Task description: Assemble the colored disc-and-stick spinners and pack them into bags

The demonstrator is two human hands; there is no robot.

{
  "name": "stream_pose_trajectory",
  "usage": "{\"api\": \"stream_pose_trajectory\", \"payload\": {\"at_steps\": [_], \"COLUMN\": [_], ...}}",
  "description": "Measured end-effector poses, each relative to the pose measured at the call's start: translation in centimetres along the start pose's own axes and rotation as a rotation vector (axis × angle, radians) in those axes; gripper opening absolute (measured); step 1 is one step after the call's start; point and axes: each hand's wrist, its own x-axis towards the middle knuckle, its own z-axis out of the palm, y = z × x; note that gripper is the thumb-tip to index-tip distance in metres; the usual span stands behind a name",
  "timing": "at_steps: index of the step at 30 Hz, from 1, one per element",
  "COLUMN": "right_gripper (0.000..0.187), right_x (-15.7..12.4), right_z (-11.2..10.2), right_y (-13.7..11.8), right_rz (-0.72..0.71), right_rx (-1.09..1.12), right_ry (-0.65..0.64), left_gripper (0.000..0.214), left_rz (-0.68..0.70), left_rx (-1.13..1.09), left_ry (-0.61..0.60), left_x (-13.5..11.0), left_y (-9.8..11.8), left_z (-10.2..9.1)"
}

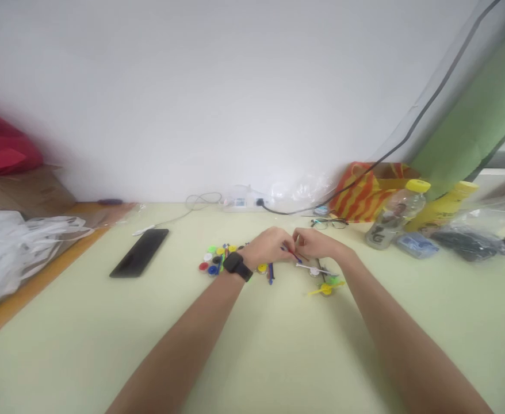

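My left hand [270, 244], with a black watch [238, 266] on its wrist, is closed in a pinch on a thin blue plastic stick [298, 260]. My right hand [316, 242] is also pinched, fingertips close to the left ones, at a thin reddish stick [305, 258]; the exact grip is hidden. Beside and partly under my left hand lie several small round plastic discs, among them a red disc [203, 266] and a blue disc [213, 269]. Below my right hand are a white disc with thin arms [314, 271] and a yellow one [326, 289].
A black phone [139, 253] lies to the left. Eyeglasses [329, 223], a striped bag [356, 192], a clear bottle [394, 215] and a blue packet [417, 245] stand or lie at the right back. A power strip [240, 202] with a black cable runs along the wall.
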Motion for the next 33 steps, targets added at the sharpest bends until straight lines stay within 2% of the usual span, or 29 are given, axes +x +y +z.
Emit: {"api": "stream_pose_trajectory", "payload": {"at_steps": [5, 8, 10, 12, 15, 18, 22, 25, 29, 31, 33], "right_gripper": [0.013, 0.007, 0.005, 0.013, 0.022, 0.020, 0.013, 0.013, 0.013, 0.014, 0.014], "right_x": [0.2, -0.3, -1.1, -2.0, -3.0, -3.2, -3.3, -3.8, -3.9, -3.5, -2.9], "right_z": [-0.1, -1.3, -2.4, -3.3, -4.0, -3.9, -4.2, -4.8, -4.9, -4.4, -3.8], "right_y": [-0.1, 0.0, 0.0, -0.3, -1.0, -1.5, -1.7, -1.8, -2.0, -2.2, -2.4], "right_rz": [0.025, 0.023, 0.004, -0.031, -0.035, 0.017, -0.004, -0.055, -0.204, -0.251, -0.274], "right_rx": [-0.056, -0.105, -0.120, -0.123, -0.143, -0.185, -0.126, 0.057, 0.439, 0.583, 0.689], "right_ry": [0.004, 0.027, 0.006, -0.102, -0.332, -0.388, -0.329, -0.213, -0.085, -0.022, 0.025], "left_gripper": [0.004, 0.004, 0.012, 0.016, 0.009, 0.007, 0.018, 0.020, 0.021, 0.024, 0.024], "left_rz": [-0.032, -0.015, 0.006, 0.021, 0.007, -0.003, -0.002, 0.003, 0.031, 0.070, 0.081], "left_rx": [0.081, 0.071, 0.072, 0.090, 0.139, 0.184, 0.162, 0.048, -0.142, -0.245, -0.296], "left_ry": [0.024, 0.042, 0.070, 0.081, 0.070, 0.077, 0.204, 0.295, 0.234, 0.188, 0.196], "left_x": [-0.1, -0.1, -0.1, -0.1, -0.2, -0.3, -0.4, -0.6, -1.0, -1.0, -0.9], "left_y": [-0.2, -0.2, -0.3, -0.4, -0.5, -0.6, -0.4, 0.5, 2.2, 2.9, 3.2], "left_z": [0.3, 0.6, 0.8, 1.0, 1.1, 0.9, -0.4, -2.1, -4.0, -4.2, -4.0]}}
